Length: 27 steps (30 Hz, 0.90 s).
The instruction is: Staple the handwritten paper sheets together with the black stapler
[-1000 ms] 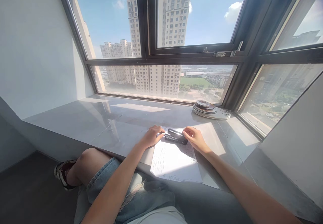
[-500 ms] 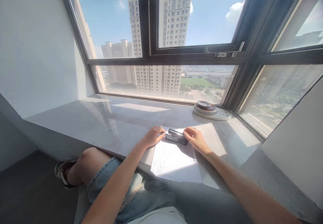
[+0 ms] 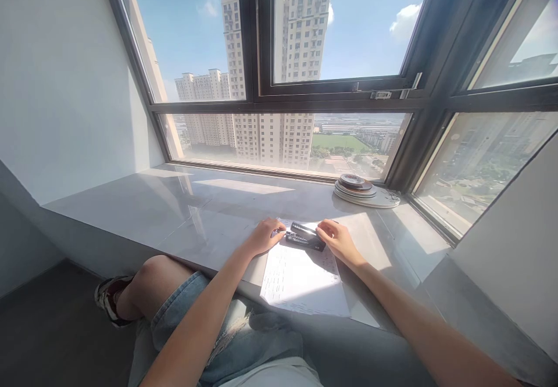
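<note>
A black stapler (image 3: 305, 242) lies over a printed sheet of paper (image 3: 300, 288) on the stone sill. Its top arm, with a shiny strip, is raised from the base, and the two meet at the right end. My left hand (image 3: 264, 236) has thumb and fingers pinched together at the stapler's left end, where a small dark part shows between the fingertips. At the hinge end, my right hand (image 3: 335, 237) grips the stapler with thumb and fingers. What the left fingertips cover is too small to make out fully.
Several stacked plates (image 3: 355, 185) sit on a pale round board (image 3: 383, 198) by the window corner. Dark window frames (image 3: 283, 107) border the sill (image 3: 143, 207) at the back. My bent knee (image 3: 157, 271) is below its front edge.
</note>
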Available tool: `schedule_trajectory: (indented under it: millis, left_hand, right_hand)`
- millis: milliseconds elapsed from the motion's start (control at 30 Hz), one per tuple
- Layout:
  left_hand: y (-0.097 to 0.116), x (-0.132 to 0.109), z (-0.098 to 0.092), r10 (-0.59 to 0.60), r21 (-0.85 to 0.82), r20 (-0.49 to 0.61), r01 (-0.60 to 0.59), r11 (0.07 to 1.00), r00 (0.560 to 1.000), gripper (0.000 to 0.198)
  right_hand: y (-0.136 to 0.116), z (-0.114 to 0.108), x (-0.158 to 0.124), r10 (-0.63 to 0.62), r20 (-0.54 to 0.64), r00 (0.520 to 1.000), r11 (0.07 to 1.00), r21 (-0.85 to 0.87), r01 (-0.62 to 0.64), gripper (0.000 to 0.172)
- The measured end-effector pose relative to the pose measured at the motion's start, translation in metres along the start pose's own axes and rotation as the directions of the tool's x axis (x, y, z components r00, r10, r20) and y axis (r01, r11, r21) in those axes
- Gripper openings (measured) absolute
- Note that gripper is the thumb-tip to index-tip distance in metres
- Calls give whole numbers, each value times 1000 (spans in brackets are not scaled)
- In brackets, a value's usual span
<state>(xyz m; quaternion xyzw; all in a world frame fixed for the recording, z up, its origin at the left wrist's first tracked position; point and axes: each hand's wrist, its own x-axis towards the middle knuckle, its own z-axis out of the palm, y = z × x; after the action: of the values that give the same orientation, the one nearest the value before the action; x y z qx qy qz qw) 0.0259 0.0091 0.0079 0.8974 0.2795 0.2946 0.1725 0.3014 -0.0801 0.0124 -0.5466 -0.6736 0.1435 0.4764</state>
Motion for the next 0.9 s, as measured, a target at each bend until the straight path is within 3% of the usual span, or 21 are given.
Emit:
schedule_trajectory:
  millis: [133,267,333,533,900]
  left_hand:
    - [2,0,-2,-19,4,-37,20,1000,999,13]
    - [-2,3,-3,-112,10,-222,117,993,969,11]
    - [-4,4,-4,-156,14,-258,165,986,954,13]
    - [1,1,-4,-153,1,-83,154,988,985,20]
    - [7,0,-2,-43,-17,36,43,999,998,16]
  right_hand:
    - [0,0,0,-4,-5,1000,1000,-3,4,26]
    - [-2,-1,0,12,-2,1000,1000,20,-12,29]
    - [-5,-1,0,18,5,1000,999,40,-18,32]
    - [-8,0,0,-12,82,997,1000,8,11,36]
    - [3,6,1,-48,205,978,994,-83,66,29]
